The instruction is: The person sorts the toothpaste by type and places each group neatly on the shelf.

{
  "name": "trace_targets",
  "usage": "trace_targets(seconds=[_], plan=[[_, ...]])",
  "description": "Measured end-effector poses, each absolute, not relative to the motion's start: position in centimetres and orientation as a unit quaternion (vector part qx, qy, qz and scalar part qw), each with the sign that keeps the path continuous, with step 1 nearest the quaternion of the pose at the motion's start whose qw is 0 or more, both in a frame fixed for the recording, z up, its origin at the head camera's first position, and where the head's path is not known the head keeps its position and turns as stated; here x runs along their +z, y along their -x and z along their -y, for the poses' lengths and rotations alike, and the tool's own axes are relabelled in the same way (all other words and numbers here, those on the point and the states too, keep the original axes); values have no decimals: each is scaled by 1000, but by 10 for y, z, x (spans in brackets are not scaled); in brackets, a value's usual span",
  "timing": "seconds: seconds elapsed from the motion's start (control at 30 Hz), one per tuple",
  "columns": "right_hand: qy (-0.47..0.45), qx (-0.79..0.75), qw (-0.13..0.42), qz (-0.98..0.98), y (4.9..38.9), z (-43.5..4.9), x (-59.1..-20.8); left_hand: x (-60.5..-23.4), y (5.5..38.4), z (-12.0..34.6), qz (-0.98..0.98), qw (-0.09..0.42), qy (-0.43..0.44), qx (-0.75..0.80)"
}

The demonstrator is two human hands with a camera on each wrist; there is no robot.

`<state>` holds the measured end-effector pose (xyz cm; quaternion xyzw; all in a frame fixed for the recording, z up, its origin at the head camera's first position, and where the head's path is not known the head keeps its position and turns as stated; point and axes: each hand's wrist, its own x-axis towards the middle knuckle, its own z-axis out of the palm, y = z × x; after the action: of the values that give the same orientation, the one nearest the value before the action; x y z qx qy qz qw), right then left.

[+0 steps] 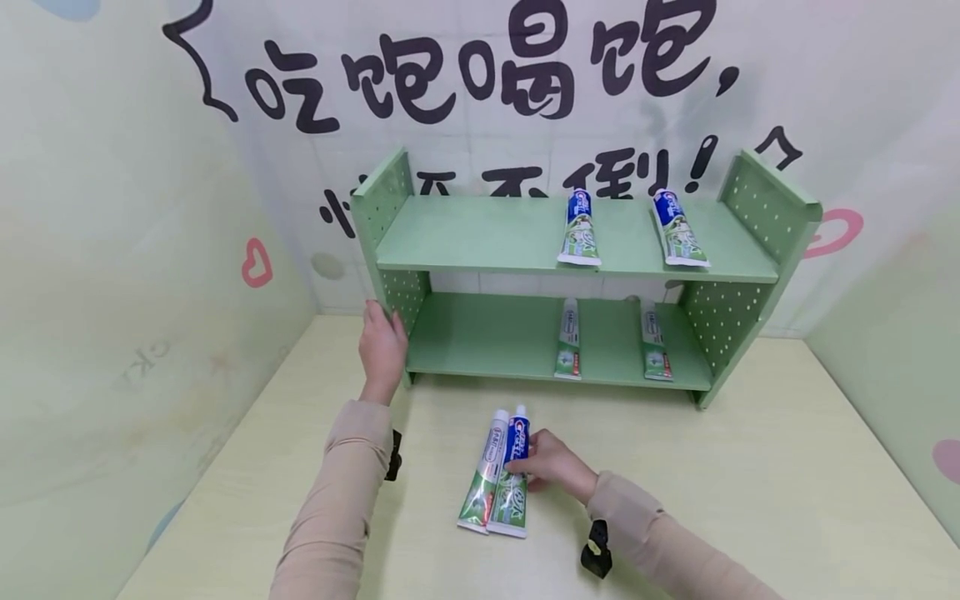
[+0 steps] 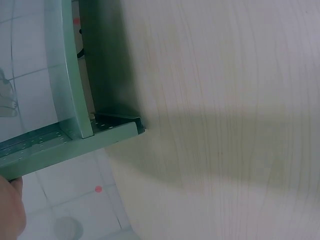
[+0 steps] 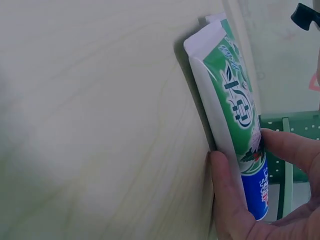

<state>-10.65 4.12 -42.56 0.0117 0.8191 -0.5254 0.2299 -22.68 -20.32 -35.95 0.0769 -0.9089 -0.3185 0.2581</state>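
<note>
My left hand holds the left side panel of a two-tier green shelf at its front edge. Only a bit of that hand shows in the left wrist view, against the panel's outer side. On the table in front of the shelf, my right hand pinches a blue-and-green toothpaste tube between thumb and fingers, one on each side of it in the right wrist view. Close along its left side lies a silver-and-green toothpaste tube. Both tubes have their caps toward the shelf.
Two blue-and-green tubes, one mid-right and one farther right, lie on the upper tier. Below them are two silver-and-green tubes, one left of the other. A printed wall stands behind the shelf.
</note>
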Motion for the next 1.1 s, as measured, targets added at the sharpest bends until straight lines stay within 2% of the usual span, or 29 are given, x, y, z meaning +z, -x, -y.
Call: trace_targets(seconds=[0.27,0.6,1.1], plan=[[-15,-533,240,-812,104,-34,-425,-362,228,204,908,269,-72,-314],[-9,-512,207,-834,102,-28,-429,-362,227,205,907,269,-69,-316],[-20,-521,252,-816,108,-39,-421,-361,226,205,910,254,-80,-317]])
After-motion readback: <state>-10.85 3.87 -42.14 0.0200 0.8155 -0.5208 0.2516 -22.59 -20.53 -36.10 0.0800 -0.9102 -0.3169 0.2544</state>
